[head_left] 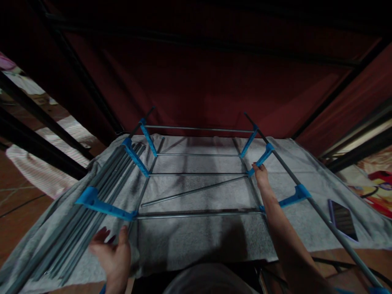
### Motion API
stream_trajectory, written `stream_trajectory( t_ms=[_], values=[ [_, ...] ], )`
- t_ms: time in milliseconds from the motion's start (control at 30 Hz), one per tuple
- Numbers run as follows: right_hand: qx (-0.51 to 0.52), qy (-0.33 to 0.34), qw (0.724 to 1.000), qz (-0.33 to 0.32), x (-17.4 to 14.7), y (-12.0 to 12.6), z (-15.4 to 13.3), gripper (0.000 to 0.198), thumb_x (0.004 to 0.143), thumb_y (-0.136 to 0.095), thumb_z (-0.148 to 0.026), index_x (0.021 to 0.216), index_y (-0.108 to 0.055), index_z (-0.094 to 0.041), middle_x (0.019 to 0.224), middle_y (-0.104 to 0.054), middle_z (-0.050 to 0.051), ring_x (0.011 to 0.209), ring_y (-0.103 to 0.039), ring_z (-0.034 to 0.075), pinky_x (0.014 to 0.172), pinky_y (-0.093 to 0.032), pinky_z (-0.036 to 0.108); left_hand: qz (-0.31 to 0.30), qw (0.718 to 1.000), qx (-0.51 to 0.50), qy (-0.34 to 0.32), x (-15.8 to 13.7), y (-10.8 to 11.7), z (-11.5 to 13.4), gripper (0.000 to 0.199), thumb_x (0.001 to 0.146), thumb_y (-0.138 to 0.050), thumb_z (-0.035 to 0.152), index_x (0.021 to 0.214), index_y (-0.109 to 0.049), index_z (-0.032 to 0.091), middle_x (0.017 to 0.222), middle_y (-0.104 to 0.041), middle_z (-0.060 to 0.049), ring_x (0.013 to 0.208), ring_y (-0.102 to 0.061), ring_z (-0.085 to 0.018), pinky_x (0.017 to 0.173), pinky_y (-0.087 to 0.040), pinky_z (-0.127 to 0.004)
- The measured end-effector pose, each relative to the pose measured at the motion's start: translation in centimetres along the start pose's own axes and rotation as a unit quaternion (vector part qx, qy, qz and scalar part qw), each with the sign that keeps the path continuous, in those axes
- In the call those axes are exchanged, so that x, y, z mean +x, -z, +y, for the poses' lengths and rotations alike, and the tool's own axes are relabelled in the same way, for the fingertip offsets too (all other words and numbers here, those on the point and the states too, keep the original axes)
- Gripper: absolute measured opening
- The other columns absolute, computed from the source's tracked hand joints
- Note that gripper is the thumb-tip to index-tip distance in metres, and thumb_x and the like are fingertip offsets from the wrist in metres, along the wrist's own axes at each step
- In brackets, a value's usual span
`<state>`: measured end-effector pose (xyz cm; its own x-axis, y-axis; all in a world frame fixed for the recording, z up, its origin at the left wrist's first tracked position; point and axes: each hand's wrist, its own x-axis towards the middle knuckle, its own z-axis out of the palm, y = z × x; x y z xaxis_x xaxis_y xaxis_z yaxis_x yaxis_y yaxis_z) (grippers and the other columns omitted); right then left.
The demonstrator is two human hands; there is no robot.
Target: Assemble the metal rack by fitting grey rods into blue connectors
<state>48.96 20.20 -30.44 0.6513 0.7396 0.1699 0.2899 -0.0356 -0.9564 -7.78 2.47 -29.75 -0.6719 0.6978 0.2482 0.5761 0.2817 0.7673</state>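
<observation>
Nearest the viewer, just below the near left blue bracket (pixel 105 207), the left hand (pixel 112 257) hung with its fingers spread apart and nothing between them. Left of those fingers lay a bundle of slim, round metal tubes (pixel 76 232), smooth and grey, side by side on a soft, rumpled grey cloth (pixel 196 241) with a fleecy nap. Well to the right of the right fingers, a phone (pixel 343 220) lay flat on the same cloth, its screen dark.

The right forearm crossed the near right corner of the frame (pixel 199 214), hiding part of another bracket (pixel 294 198). Between the two hands a loose rod (pixel 196 190) lay aslant, its far end just beside the right fingertips. There the right hand (pixel 261 175) had its fingers closed on a blue plastic bracket (pixel 266 153), near its lower end.

Around and beyond those fingers, the frame lay along the cloth like a wide ladder: thin metal cross rods between long side tubes, joined by blue brackets that slanted up and outward. Far past the fingers rose a dull red panel (pixel 196 90) with dark bars (pixel 82 69); off to the left hung a striped cloth (pixel 45 175).
</observation>
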Motion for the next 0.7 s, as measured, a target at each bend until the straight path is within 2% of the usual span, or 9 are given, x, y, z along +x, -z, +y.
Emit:
stream_trajectory(
  t_ms=[67,133,200,300,400,533,700],
  values=[
    [-0.009,-0.001,1.000,-0.003,-0.1,0.0,-0.2,0.037,0.075,-0.061,-0.047,0.097,-0.065,-0.018,0.101,-0.071,0.010,0.100,-0.063,0.026,0.092,-0.046,0.040,-0.010,0.999,-0.041,0.014,1.1,-0.4,0.3,0.075,0.083,-0.061,0.059,0.141,-0.036,0.018,0.135,-0.051,-0.017,0.124,-0.055,-0.033,0.099,-0.052,-0.051],
    [-0.014,-0.010,1.000,0.002,-0.3,0.0,-0.4,0.036,0.074,-0.060,-0.046,0.097,-0.064,-0.018,0.103,-0.071,0.011,0.102,-0.063,0.027,0.094,-0.046,0.040,-0.044,0.997,-0.068,-0.002,2.4,-1.2,0.9,0.062,0.081,-0.063,0.058,0.127,-0.051,0.019,0.123,-0.060,-0.012,0.118,-0.059,-0.031,0.102,-0.050,-0.051],
    [-0.014,-0.017,1.000,0.009,-0.5,-0.1,-0.5,0.036,0.072,-0.060,-0.045,0.097,-0.064,-0.019,0.106,-0.070,0.011,0.104,-0.062,0.028,0.096,-0.045,0.041,-0.051,0.991,-0.126,-0.007,3.6,-2.1,1.3,0.048,0.081,-0.061,0.058,0.109,-0.059,0.019,0.105,-0.065,-0.008,0.104,-0.063,-0.028,0.097,-0.051,-0.048],
    [-0.024,-0.012,1.000,0.016,-1.0,0.1,-0.6,0.036,0.072,-0.057,-0.048,0.095,-0.062,-0.021,0.105,-0.070,0.010,0.105,-0.061,0.029,0.095,-0.045,0.042,-0.026,0.981,-0.190,0.002,3.9,-2.6,1.2,0.039,0.081,-0.061,0.053,0.102,-0.060,0.020,0.095,-0.066,-0.006,0.092,-0.065,-0.024,0.089,-0.053,-0.043],
    [-0.034,-0.008,0.999,0.014,-1.8,0.7,-0.7,0.036,0.072,-0.056,-0.052,0.093,-0.061,-0.023,0.101,-0.071,0.009,0.102,-0.061,0.028,0.093,-0.045,0.042,-0.002,0.985,-0.172,0.006,2.6,-1.7,0.3,0.038,0.080,-0.063,0.052,0.101,-0.061,0.021,0.090,-0.067,-0.005,0.088,-0.065,-0.024,0.088,-0.053,-0.044],
    [-0.025,-0.016,1.000,0.005,-3.5,1.6,-0.9,0.040,0.072,-0.057,-0.057,0.091,-0.061,-0.023,0.096,-0.070,0.008,0.095,-0.061,0.026,0.088,-0.046,0.040,0.002,0.990,-0.142,0.027,0.1,0.5,-0.9,0.043,0.077,-0.063,0.056,0.099,-0.063,0.019,0.087,-0.068,-0.006,0.087,-0.066,-0.028,0.089,-0.053,-0.049],
    [-0.008,-0.017,1.000,-0.005,-5.4,2.9,-1.0,0.044,0.070,-0.060,-0.059,0.093,-0.062,-0.021,0.095,-0.070,0.007,0.093,-0.061,0.025,0.088,-0.046,0.040,-0.008,0.988,-0.153,0.031,-1.9,2.9,-0.8,0.045,0.077,-0.064,0.055,0.103,-0.064,0.019,0.090,-0.067,-0.007,0.088,-0.066,-0.028,0.092,-0.052,-0.051]
  ],
)
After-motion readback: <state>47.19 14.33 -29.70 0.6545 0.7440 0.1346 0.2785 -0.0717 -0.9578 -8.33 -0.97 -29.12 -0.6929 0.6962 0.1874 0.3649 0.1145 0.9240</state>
